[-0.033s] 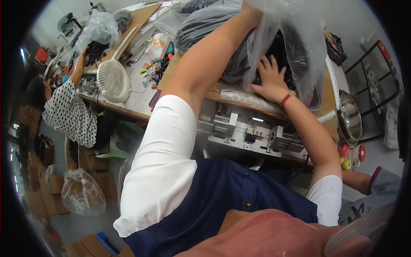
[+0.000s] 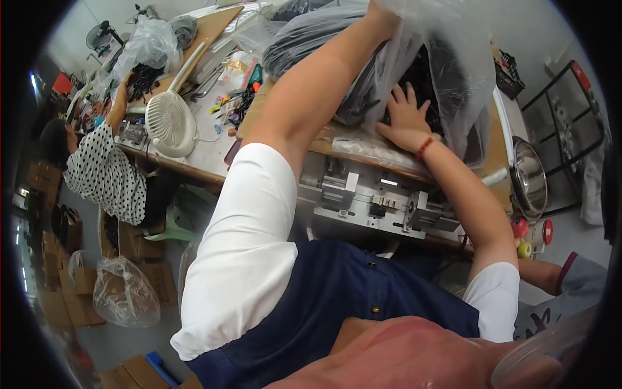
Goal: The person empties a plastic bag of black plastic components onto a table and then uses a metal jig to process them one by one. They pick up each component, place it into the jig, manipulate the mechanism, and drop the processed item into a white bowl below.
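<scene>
A large clear plastic bag (image 2: 460, 91) full of dark pieces stands at the far side of the bench in front of me. My left hand (image 2: 383, 14) is up at the top edge of the picture, closed on the raised plastic; its fingertips are hidden. Lower down, my right hand (image 2: 408, 123) lies with fingers spread against the black pieces (image 2: 418, 74) at the bag's opening. What exactly those pieces are cannot be made out. Below the hands, a metal fixture (image 2: 382, 204) with clamping blocks sits at the bench's near edge.
Left of my arm are a white fan (image 2: 171, 123) and small coloured parts (image 2: 227, 107). A person in a dotted top (image 2: 107, 172) works farther left. At right stand a steel bowl (image 2: 530, 178) and a black rack (image 2: 560, 123). Another person's arm (image 2: 540, 275) shows at lower right.
My right hand has shifted slightly left, its fingers still spread. My left hand has moved a little to the right with the plastic.
</scene>
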Available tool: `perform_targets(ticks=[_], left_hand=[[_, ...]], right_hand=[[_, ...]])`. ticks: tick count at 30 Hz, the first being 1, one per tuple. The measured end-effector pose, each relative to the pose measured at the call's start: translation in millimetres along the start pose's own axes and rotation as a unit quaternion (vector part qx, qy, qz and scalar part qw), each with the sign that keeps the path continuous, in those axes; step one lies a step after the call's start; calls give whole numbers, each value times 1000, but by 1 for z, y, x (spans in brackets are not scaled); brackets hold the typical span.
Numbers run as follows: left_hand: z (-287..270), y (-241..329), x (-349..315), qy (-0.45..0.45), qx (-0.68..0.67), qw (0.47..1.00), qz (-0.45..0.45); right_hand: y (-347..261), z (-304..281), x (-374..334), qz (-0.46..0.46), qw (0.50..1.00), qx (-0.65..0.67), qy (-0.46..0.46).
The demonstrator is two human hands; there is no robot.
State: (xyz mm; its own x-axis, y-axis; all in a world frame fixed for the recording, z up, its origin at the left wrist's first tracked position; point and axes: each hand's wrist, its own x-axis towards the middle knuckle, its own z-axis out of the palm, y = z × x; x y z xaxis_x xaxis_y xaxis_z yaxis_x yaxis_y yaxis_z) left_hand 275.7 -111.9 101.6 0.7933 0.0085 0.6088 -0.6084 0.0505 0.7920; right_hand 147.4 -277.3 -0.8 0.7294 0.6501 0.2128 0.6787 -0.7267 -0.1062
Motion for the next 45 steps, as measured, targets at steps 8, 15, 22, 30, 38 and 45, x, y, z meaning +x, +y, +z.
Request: perform_targets(ticks=[8, 15, 22, 30, 38, 45], left_hand=[[38, -2, -10, -57, 76, 993, 68], [25, -13, -124, -185, 221, 953, 90], [22, -14, -143, -221, 291, 920, 140], [5, -33, -146, -179, 40, 983, -25], [-4, -10, -122, -154, -63, 978, -123], [-5, 27, -90, -60, -270, 928, -249]], right_hand=[[17, 32, 82, 119, 991, -50, 18], [53, 6, 57, 51, 997, -34, -56], [87, -23, 49, -20, 993, -17, -119], [89, -38, 56, -71, 986, 1, -153], [95, -47, 59, -100, 970, 20, -221], [75, -53, 47, -93, 990, 17, -106]])
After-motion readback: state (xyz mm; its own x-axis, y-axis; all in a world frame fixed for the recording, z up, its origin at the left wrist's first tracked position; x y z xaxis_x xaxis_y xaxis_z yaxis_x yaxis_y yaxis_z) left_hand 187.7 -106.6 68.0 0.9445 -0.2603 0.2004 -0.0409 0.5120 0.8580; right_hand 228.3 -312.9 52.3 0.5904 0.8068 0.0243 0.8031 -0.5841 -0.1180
